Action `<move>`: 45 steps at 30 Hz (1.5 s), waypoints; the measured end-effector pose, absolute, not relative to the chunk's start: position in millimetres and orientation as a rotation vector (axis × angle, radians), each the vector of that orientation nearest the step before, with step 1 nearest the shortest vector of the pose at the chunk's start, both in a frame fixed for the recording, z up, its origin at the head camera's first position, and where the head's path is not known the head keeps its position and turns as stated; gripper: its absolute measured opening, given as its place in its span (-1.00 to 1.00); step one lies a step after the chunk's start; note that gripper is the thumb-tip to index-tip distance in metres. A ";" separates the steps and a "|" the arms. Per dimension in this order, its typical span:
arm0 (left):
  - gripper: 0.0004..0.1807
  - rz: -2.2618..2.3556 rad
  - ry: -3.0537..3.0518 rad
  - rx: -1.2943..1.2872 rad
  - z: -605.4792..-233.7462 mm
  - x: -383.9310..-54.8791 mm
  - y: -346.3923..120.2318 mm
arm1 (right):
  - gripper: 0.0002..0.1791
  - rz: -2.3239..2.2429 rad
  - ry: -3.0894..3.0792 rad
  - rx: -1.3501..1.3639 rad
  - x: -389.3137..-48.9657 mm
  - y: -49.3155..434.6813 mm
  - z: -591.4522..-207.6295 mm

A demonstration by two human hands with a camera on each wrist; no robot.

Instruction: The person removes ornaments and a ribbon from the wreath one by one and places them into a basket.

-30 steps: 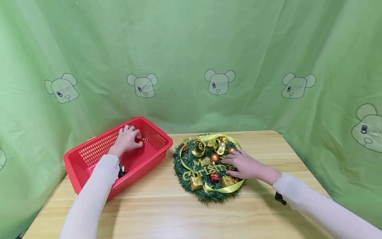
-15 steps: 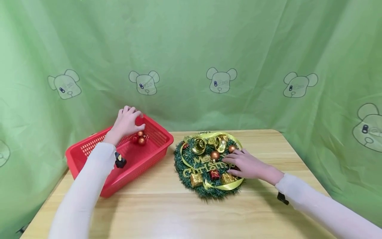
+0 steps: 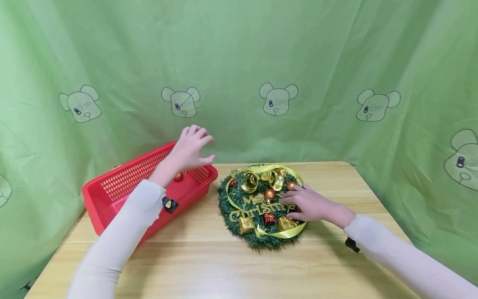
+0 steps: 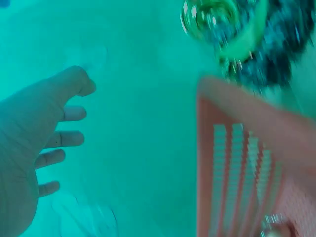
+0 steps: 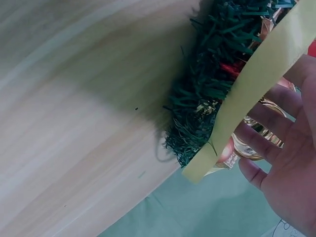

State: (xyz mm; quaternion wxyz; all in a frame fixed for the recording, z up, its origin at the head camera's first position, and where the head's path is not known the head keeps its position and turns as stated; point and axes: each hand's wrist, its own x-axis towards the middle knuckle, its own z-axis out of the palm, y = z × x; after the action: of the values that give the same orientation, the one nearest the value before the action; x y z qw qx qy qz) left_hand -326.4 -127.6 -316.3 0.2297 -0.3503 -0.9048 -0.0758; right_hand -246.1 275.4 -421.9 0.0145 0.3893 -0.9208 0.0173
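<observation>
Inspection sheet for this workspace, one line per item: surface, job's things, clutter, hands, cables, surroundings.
Surface: pale wood-grain table.
Job's things: red basket at left, at least one copper ball visible inside; green wreath lying to its right, with gold bells and yellow ribbon.
Clutter: nothing seen.
Left hand: raised near basket's far end, fingers apart, holding nothing.
Right hand: fingers on wreath's right side.
Cables: nothing seen.
Surroundings: green curtain printed with animal heads.
</observation>
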 end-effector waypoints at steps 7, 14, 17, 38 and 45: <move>-0.54 -0.149 -2.446 -1.125 -322.0 -307.5 -84.8 | -0.49 0.061 -2.889 1.211 -245.0 275.5 -422.3; -0.57 -0.127 -2.460 -1.208 -337.0 -297.4 -50.6 | -0.48 0.081 -2.899 1.201 -243.2 274.9 -421.3; -0.57 -0.123 -2.460 -1.257 -345.6 -296.6 -39.5 | -0.48 0.095 -2.895 1.205 -243.1 274.9 -421.0; -0.58 -0.078 -2.389 -1.473 -394.2 -300.4 17.1 | -0.52 0.025 -2.863 1.246 -251.5 273.5 -422.9; -0.53 0.095 -2.405 -1.471 -406.5 -305.2 24.3 | -0.54 0.027 -2.855 1.256 -250.6 272.9 -419.8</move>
State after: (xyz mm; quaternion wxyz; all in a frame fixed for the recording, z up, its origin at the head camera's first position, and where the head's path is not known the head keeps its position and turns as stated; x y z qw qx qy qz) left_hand -305.2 24.3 -406.5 0.1600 -0.5147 -0.8417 0.0332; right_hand -250.6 272.9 -419.8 0.0114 0.4026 -0.9153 0.0088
